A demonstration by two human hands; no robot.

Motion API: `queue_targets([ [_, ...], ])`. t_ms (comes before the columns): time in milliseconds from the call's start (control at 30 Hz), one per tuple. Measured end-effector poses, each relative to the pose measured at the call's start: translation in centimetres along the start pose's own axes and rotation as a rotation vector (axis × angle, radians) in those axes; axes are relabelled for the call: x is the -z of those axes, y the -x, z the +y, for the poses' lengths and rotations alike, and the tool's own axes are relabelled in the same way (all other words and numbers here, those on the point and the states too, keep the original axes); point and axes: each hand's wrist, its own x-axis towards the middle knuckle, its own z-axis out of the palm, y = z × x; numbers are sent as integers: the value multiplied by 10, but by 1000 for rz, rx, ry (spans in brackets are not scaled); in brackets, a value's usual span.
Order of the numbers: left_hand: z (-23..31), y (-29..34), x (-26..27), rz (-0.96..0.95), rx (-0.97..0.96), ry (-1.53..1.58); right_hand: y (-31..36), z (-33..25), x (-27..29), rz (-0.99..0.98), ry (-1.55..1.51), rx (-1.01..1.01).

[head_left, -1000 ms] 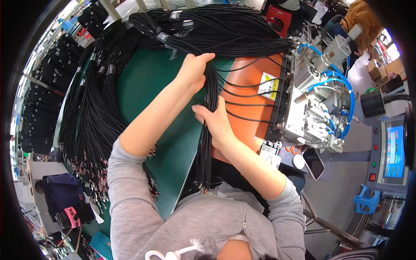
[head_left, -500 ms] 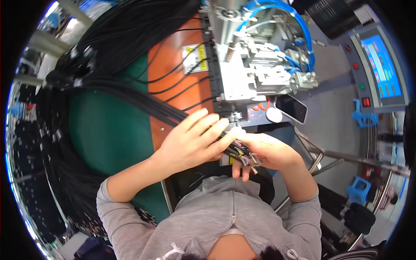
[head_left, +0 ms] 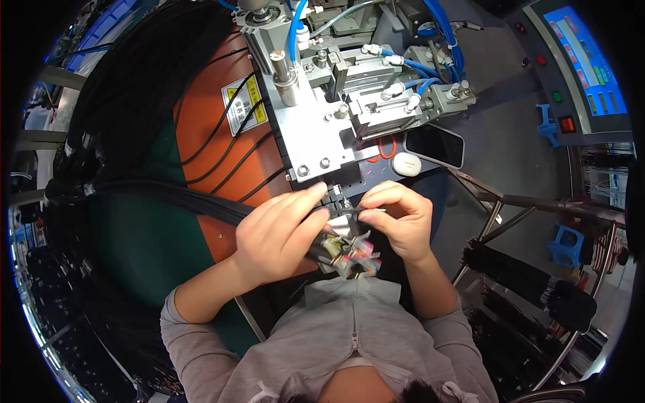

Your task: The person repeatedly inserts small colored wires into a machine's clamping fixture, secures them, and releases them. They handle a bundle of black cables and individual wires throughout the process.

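Note:
A thick bundle of black cables (head_left: 168, 193) runs in from the left and passes under my left hand (head_left: 275, 235), whose fingers are closed round it. Beyond that hand the cable ends (head_left: 351, 254) fan out with coloured wires and silvery pieces, blurred by motion. The left fingertips are close to a small metal fixture (head_left: 339, 201) at the machine's near edge. To the right of this fixture, my right hand (head_left: 403, 225) pinches a thin, light-tipped cable end between thumb and forefinger. Its exact kind is too small to make out.
The metal machine (head_left: 309, 134) with blue air hoses stands ahead. Several single black cables (head_left: 228, 158) cross its orange surface (head_left: 195, 127). A white round-edged case (head_left: 406, 164) and a phone (head_left: 435, 145) lie to the right, below a control screen (head_left: 586, 60).
My right hand has drawn away from the bundle and now pinches a thin cable end by the fixture. The left hand still holds the bundle. The view has shifted, showing more of the machine.

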Motion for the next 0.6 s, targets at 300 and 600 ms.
queue_targets([
  [300,3,-7,5,29,46,66,-16,-15,-31,22,307,412],
  [600,4,-4,5,51,85,90,-23,-12,-32,-123,305,365],
])
